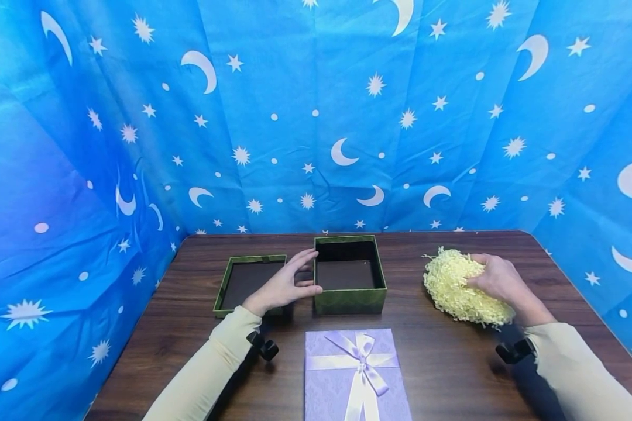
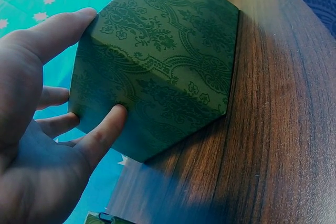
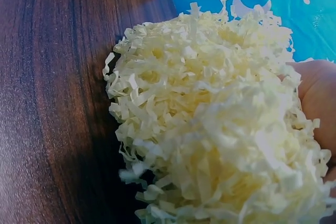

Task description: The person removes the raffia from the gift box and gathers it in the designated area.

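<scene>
A green patterned gift box (image 1: pixel 350 301) stands uncovered on the table, its dark inside showing. My left hand (image 1: pixel 287 283) is at the box's left side, fingers extended. In the left wrist view its fingertips (image 2: pixel 118 111) touch the patterned outer walls. On the right lies a fluffy pile of pale yellow shredded paper (image 1: pixel 455 292). My right hand (image 1: pixel 497 280) grips this pile from its right side, thumb and fingers pressed into the strands. Most of that hand is hidden behind the shredded paper (image 3: pixel 210 108) in the right wrist view.
Left of the box lies its shallow green lid (image 1: pixel 221 292), dark inside facing up, partly behind my left hand. A lilac box (image 1: pixel 323 389) with a ribbon bow (image 1: pixel 363 362) is at the front middle. A blue star-patterned cloth (image 1: pixel 295 117) hangs behind the brown wooden table (image 1: pixel 432 362).
</scene>
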Demonstrator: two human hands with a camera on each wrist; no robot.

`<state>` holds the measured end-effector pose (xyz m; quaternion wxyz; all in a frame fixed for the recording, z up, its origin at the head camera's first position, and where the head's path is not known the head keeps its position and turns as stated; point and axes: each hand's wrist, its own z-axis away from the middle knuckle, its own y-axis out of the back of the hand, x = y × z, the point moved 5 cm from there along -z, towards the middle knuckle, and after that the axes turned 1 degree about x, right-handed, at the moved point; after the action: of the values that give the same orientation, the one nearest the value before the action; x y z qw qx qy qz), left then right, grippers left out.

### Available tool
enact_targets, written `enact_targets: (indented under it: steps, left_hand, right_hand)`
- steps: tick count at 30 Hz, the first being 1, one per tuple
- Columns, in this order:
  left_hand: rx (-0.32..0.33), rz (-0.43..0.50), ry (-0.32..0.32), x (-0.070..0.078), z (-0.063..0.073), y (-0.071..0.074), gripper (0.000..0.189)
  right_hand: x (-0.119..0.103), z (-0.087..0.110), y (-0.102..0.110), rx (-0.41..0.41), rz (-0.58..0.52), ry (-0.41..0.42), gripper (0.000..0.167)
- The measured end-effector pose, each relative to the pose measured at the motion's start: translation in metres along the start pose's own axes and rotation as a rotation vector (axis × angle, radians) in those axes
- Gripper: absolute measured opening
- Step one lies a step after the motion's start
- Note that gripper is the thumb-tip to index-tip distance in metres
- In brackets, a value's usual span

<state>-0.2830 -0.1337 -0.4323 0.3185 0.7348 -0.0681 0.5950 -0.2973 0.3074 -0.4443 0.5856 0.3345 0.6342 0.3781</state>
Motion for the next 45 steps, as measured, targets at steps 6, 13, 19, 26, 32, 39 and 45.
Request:
enact_targets:
  steps: [6,13,19,26,32,39,45]
  left_hand:
    - [-0.006,0.013,-0.002,-0.001,-0.001,-0.001,0.084]
    - [-0.004,0.025,-0.008,-0.001,-0.001,0.0,0.084]
    - [-0.003,0.021,0.002,0.001,-0.001,0.0,0.084]
    - [-0.01,0.045,-0.003,0.005,-0.003,0.001,0.083]
    - [-0.006,0.051,-0.002,0.005,-0.004,0.001,0.083]
    - [-0.005,0.034,0.01,0.004,-0.008,0.001,0.083]
    - [-0.001,-0.001,0.011,-0.016,-0.015,0.002,0.084]
  right_hand:
    - [0.002,0.0,0.001,-0.013,0.037,0.007,0.078]
    - [0.003,0.001,0.0,-0.02,0.043,0.008,0.078]
    - [0.004,0.002,-0.005,-0.035,0.015,-0.019,0.079]
    - [0.007,0.005,-0.008,-0.011,0.027,0.011,0.074]
    - [0.01,0.006,-0.009,-0.018,0.02,0.016,0.074]
    - [0.011,0.002,-0.005,0.006,0.045,0.046,0.076]
    - [0.011,0.001,-0.002,-0.004,0.058,0.046,0.084]
